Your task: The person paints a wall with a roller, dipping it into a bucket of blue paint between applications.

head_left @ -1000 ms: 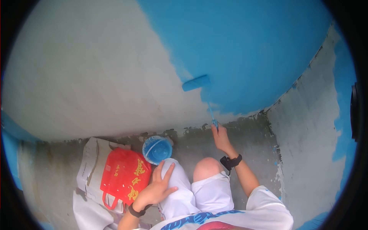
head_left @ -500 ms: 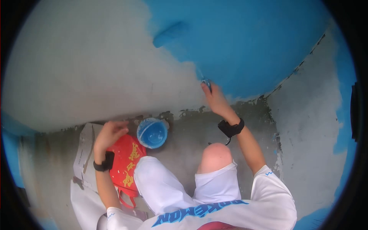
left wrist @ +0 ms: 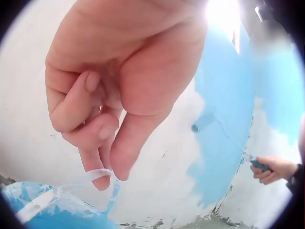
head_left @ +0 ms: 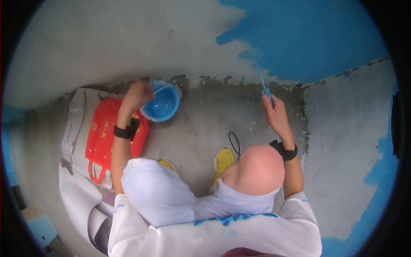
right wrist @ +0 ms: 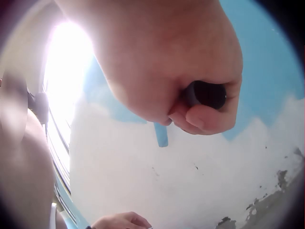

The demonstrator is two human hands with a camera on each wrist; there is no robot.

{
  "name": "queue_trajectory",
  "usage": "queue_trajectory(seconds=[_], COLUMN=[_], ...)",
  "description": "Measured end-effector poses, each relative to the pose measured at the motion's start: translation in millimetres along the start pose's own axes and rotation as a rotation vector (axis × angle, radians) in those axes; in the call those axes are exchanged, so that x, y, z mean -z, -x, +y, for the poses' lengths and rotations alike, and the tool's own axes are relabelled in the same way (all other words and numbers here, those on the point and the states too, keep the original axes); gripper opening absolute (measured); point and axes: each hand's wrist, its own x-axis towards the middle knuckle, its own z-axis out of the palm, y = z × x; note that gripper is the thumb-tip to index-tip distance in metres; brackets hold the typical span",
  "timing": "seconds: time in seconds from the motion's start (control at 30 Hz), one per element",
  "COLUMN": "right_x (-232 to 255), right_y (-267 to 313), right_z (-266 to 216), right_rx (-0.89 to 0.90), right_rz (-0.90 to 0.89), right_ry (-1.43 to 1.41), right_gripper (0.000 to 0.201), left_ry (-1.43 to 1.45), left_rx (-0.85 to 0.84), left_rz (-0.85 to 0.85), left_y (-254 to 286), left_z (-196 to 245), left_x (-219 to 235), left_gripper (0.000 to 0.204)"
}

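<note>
In the head view my right hand [head_left: 276, 115] grips the handle of a paint roller. The roller's thin frame [head_left: 260, 73] reaches up the wall. The blue roller sleeve [left wrist: 203, 123] lies along the ragged paint edge in the left wrist view. The handle's dark butt end [right wrist: 207, 94] pokes out of my curled fingers in the right wrist view. At the left my left hand [head_left: 139, 95] pinches the white bail handle [left wrist: 93, 175] of a small blue bucket [head_left: 170, 109] between thumb and fingertips. Wet blue paint shows inside the bucket, which stands by the foot of the wall.
A red bag [head_left: 105, 124] with yellow lettering lies on flattened cardboard [head_left: 75, 122] left of the bucket. The curved wall [head_left: 128, 47] is grey with blue paint [head_left: 312, 38] on its right. A side wall [head_left: 342, 137] rises at the right. My yellow shoes [head_left: 222, 160] stand on the concrete floor.
My left hand has left my knee, passed over the red bag and taken hold of the bucket's handle. The roller has moved up and left along the paint edge. The head view has shifted.
</note>
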Motion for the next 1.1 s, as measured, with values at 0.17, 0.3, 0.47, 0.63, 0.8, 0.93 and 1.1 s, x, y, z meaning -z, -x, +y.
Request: queue_trajectory(seconds=[0.17, 0.3, 0.47, 0.63, 0.8, 0.93, 1.1], right_x=[-25, -42, -76, -118, -153, -168, -190], right_y=[27, 24, 6, -22, -43, -57, -65], right_z=[-8, -12, 6, 3, -4, -12, -24], right_rx=[-0.271, -0.233, -0.123, -0.193, -0.227, -0.124, -0.140], right_rz=[-0.378, -0.583, -0.712, -0.851, -0.921, -0.953, -0.981], right_ry=[-0.069, 0.078, 0.214, 0.211, 0.024, 0.106, 0.130], right_gripper=[0.041, 0.051, 0.058, 0.058, 0.048, 0.046, 0.050], left_ry=[0.050, 0.121, 0.203, 0.087, 0.053, 0.055, 0.056], left_rx=[0.013, 0.014, 0.066, -0.005, 0.010, 0.022, 0.016], left_rz=[0.049, 0.007, -0.016, 0.080, 0.140, 0.130, 0.139], left_y=[-2, 1, -2, 2, 5, 3, 4], left_z=[15, 34, 29, 26, 15, 13, 9], left_x=[-12, -22, -38, -36, -42, -41, -39], left_gripper=[0.023, 0.024, 0.024, 0.020, 0.017, 0.016, 0.016])
